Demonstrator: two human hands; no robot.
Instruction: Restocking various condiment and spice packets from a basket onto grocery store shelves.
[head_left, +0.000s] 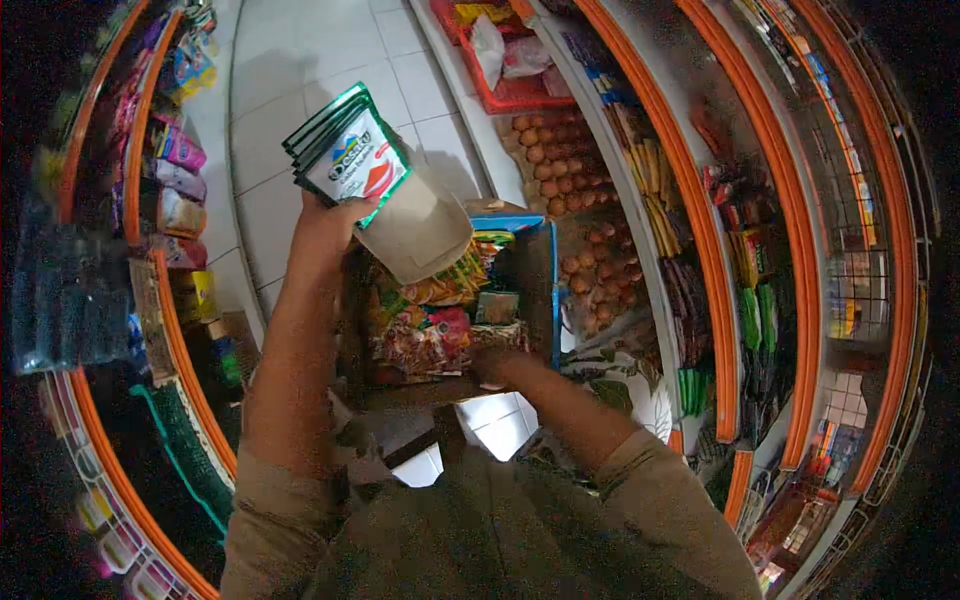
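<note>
My left hand (337, 210) holds a fanned stack of green-edged white sachets (360, 161) with red pictures on them, above the floor. Just right of the sachets, and partly overlapped by them, is a plain tan cardboard piece or small carton (420, 225); whether my fingers also hold it is hidden. Below lies an open box with a blue edge (554, 292), filled with yellow-orange packets (450, 281) and red packets (450, 326). My right hand (491, 366) is at the near side of this box, by the packets; its fingers are dark and blurred, so its grip cannot be made out.
Trays of brown eggs (570, 169) stand at the right, below a red plastic basket (517, 97) with white bags. Shelves with orange edges (697, 187) curve along the right, holding hanging sachets. More packets (180, 180) fill the left shelves. White floor tiles (330, 45) show ahead.
</note>
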